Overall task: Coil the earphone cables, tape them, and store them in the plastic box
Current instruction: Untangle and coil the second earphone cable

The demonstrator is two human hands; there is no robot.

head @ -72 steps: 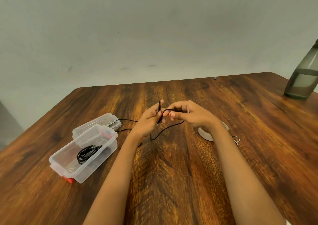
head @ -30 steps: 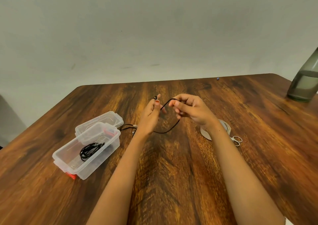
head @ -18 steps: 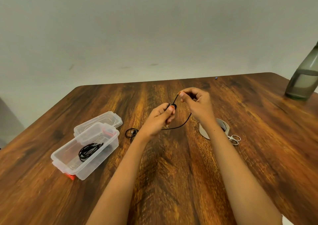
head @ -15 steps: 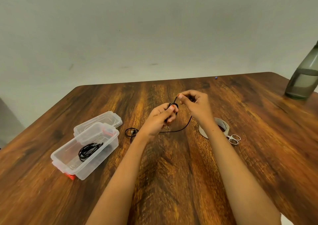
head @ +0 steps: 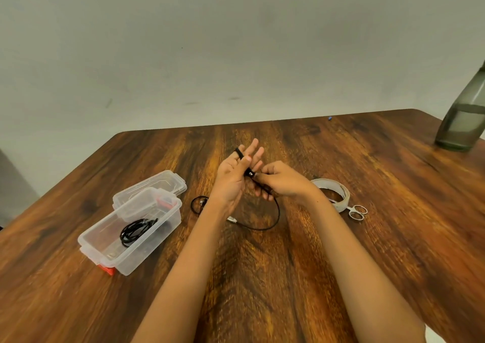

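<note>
My left hand [head: 232, 177] is raised over the table's middle with its fingers straight. A black earphone cable [head: 275, 215] is wound round those fingers, and the thumb pins it against them. My right hand [head: 284, 182] pinches the cable right beside the left fingers. From there the cable droops in a loop to the table and ends in a silver plug. A clear plastic box [head: 147, 245] stands open at the left, with a coiled black cable [head: 135, 231] inside. A tape roll [head: 341, 191] lies just behind my right wrist.
The box's clear lid [head: 154, 185] lies behind the box. Small scissors [head: 357, 211] rest to the right of the tape roll. A grey bottle [head: 464, 124] stands at the far right corner. A small black cable loop [head: 196, 205] lies on the wood behind my left wrist.
My left hand opened its fingers upward with the cable now wound round them. My right hand dropped from above to beside the left fingers, and the hanging loop sank to the table.
</note>
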